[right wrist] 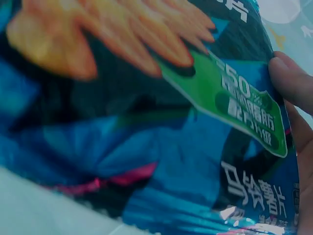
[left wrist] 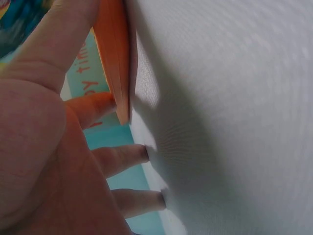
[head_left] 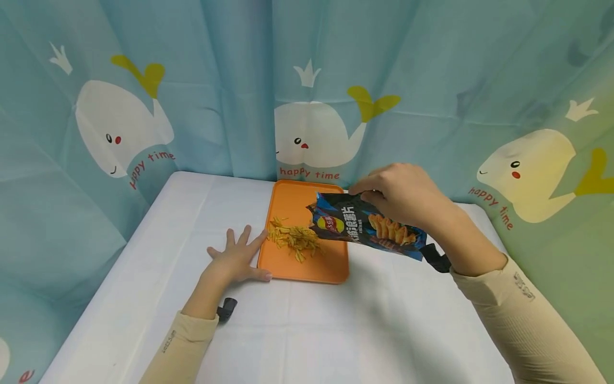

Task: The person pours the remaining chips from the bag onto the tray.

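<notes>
My right hand (head_left: 400,194) pinches the upper edge of a dark blue chip bag (head_left: 355,224), holding it sideways over the right part of an orange tray (head_left: 331,266). The bag's ragged, torn end points left above the tray. In the right wrist view the bag (right wrist: 161,112) fills most of the picture, with the thumb at its edge. A pile of yellow chip strips (head_left: 297,240) lies on the tray's left and middle. My left hand (head_left: 236,260) is spread at the tray's left edge; in the left wrist view its fingertips meet the tray side (left wrist: 115,63) and the tablecloth.
A white cloth (head_left: 288,336) covers the table. Behind and at both sides hangs a light blue curtain (head_left: 230,106) with whale prints, close to the tray's far edge. Black wrist straps (head_left: 227,309) show at both wrists.
</notes>
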{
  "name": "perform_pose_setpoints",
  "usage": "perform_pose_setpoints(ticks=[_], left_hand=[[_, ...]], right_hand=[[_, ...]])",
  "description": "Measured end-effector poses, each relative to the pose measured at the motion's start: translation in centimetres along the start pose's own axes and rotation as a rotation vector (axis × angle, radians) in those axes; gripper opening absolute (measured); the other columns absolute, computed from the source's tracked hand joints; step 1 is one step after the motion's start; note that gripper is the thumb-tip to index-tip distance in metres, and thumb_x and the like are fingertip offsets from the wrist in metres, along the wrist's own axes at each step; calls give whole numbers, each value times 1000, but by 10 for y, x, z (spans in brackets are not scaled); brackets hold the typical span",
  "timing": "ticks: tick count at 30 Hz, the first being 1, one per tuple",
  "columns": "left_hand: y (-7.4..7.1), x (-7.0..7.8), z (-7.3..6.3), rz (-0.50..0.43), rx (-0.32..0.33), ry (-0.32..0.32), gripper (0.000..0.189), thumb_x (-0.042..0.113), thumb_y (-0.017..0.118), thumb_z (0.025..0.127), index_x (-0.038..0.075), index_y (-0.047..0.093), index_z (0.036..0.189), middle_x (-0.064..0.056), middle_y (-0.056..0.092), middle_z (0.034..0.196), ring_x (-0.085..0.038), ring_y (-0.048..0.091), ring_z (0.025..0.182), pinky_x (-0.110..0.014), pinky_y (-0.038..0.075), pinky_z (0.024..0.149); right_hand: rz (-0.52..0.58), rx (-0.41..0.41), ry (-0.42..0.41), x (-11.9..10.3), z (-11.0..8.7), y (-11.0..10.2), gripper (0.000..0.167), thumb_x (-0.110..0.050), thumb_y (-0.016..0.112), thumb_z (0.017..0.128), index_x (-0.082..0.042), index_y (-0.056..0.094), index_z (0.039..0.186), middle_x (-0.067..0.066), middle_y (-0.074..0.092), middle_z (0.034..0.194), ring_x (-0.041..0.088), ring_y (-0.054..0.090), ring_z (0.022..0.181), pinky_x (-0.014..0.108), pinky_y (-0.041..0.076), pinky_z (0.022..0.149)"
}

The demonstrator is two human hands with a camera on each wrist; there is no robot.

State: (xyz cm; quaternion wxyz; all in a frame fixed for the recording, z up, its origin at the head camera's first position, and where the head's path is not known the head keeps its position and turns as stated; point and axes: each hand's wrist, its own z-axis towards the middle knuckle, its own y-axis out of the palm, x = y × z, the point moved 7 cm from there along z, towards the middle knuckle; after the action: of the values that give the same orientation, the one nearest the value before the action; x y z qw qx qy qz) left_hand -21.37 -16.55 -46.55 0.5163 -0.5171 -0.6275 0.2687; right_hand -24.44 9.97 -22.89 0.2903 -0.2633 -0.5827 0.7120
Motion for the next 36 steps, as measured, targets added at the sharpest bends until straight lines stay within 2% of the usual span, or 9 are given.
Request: perform_pose_setpoints(ticks=[6,13,27,36], left_hand=[[1,-1,0,-2,1,-5,114,63,80,71,24,21,161,-24,7,165,-61,-5,145,-91,5,91],[0,-1,0,-6,-1,-4,114,63,79,72,24,21,161,-25,7,165,-61,-5,144,-91,5,91],[-2,1,-1,-4,-6,0,113,62,80,72,23,21,161,-25,7,165,-61,-5,144,-91,5,91],[-2,1,-2,-11,-11,-9,112,61,80,73,24,20,161,-25,7,165,-61,-6,144,-91,4,92]], right_hand=[[-9,32,-28,-1,-5,-1,21,-13,71,93,-24,79,109,-3,76,106,7,59,62,29,44,54],[-21,57,-38,-5,-3,0,20,-15,72,92,-26,79,108,-4,77,101,7,54,58,28,42,51],[-33,44,-65,-14,-3,3,20,-15,71,93,-26,79,108,-5,77,100,9,58,61,29,43,51],[-21,54,-76,-17,-1,3,19,-16,71,93,-24,79,108,-4,77,101,9,55,58,29,42,51]])
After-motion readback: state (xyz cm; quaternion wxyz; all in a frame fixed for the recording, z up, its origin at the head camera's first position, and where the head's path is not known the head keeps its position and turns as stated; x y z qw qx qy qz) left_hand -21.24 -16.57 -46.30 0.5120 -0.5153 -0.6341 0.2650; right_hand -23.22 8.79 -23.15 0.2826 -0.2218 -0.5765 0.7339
